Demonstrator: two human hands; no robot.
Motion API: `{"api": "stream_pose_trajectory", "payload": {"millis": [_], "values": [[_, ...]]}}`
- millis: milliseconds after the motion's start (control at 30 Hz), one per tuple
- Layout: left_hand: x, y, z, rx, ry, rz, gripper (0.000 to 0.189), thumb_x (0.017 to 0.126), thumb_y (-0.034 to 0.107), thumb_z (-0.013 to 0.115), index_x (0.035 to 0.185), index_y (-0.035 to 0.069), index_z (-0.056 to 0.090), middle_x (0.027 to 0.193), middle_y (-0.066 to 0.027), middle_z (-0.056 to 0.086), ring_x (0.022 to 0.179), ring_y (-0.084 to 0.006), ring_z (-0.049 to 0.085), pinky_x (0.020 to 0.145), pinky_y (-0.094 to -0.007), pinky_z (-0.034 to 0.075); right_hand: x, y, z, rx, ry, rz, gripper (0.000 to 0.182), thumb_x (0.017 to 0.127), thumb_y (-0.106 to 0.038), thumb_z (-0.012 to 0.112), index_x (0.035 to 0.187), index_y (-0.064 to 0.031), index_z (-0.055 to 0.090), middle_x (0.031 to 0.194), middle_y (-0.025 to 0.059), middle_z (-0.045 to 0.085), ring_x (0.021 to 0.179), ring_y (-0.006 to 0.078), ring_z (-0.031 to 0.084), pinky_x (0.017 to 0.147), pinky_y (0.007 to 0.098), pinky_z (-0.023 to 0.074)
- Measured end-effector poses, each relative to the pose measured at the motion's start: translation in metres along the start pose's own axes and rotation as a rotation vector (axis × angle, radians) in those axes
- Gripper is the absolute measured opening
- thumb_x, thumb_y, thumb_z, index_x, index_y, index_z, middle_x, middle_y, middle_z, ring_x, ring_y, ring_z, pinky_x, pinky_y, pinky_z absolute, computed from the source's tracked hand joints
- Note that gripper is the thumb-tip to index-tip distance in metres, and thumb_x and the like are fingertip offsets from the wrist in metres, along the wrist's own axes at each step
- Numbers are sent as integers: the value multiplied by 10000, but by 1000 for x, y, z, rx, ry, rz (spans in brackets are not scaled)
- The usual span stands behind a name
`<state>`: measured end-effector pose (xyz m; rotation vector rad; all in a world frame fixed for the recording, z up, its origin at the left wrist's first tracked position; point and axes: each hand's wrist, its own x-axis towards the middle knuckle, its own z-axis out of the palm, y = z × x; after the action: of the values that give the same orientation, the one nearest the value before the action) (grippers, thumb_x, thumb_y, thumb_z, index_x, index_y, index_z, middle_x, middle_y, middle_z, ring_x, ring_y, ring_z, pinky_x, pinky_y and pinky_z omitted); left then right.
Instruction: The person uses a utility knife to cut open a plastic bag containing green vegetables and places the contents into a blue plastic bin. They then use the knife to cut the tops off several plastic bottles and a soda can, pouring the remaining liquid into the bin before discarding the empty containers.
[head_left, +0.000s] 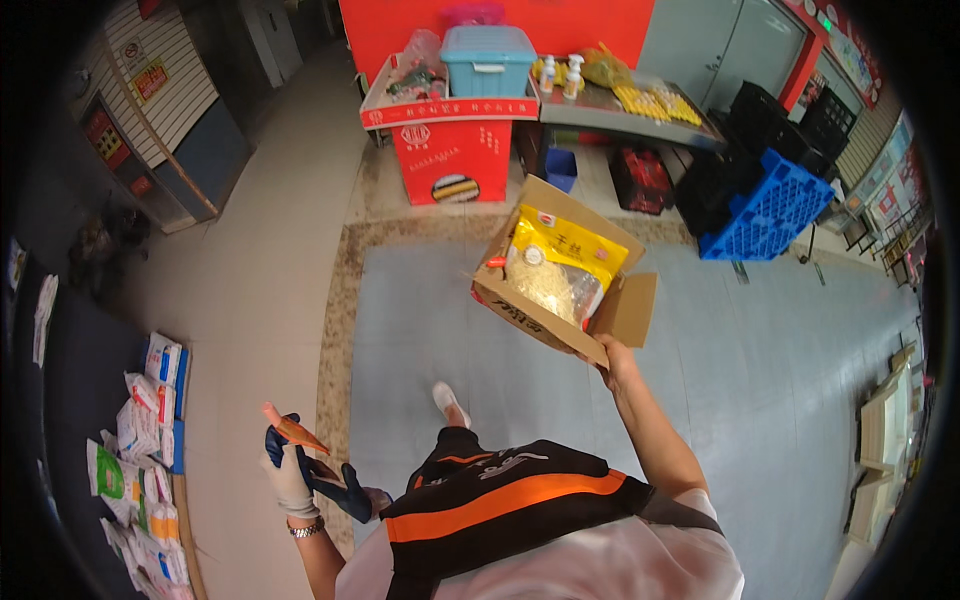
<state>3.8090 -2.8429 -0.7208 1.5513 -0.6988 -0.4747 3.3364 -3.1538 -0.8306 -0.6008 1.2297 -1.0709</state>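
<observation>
My right hand (616, 363), bare, grips the lower edge of an open cardboard box (634, 307) held out in front of me. Inside the box lies a yellow-and-clear plastic bag (570, 251) of pale dried shreds, with printed writing on it. Something small and orange-red shows at the box's left side. A white glove with dark blue coated fingers covers my left hand (296, 472), low on the left. Between its fingers is a slender orange object (296, 433) with a pink end; its kind is unclear. A metal-banded wristwatch (306, 528) circles that wrist.
Ahead stands a red display stand (450, 161) bearing a light-blue lidded bin (489, 64). Beside it, a metal table (600, 112) carries spray bottles and yellow packs. A blue plastic pallet (772, 214) leans against black crates at right. Stacked bags (139, 427) line the left.
</observation>
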Motion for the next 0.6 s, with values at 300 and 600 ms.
{"api": "stream_pose_trajectory", "payload": {"millis": [300, 600], "values": [[299, 28, 147, -66, -200, 42, 286, 862, -47, 494, 1105, -30, 643, 821, 22, 581, 623, -22, 456, 553, -196, 368, 167, -104, 120, 133, 27, -49, 179, 873, -44, 473, 911, 88, 588, 827, 182, 624, 717, 276, 614, 719, 399, 581], [514, 3, 254, 22, -251, 140, 286, 852, -45, 510, 1118, -45, 616, 940, -54, 652, 711, -65, 561, 624, -216, 461, 406, -240, 232, 212, -31, -277, 175, 871, -31, 534, 952, 94, 626, 888, 162, 658, 729, 249, 674, 663, 340, 606]]}}
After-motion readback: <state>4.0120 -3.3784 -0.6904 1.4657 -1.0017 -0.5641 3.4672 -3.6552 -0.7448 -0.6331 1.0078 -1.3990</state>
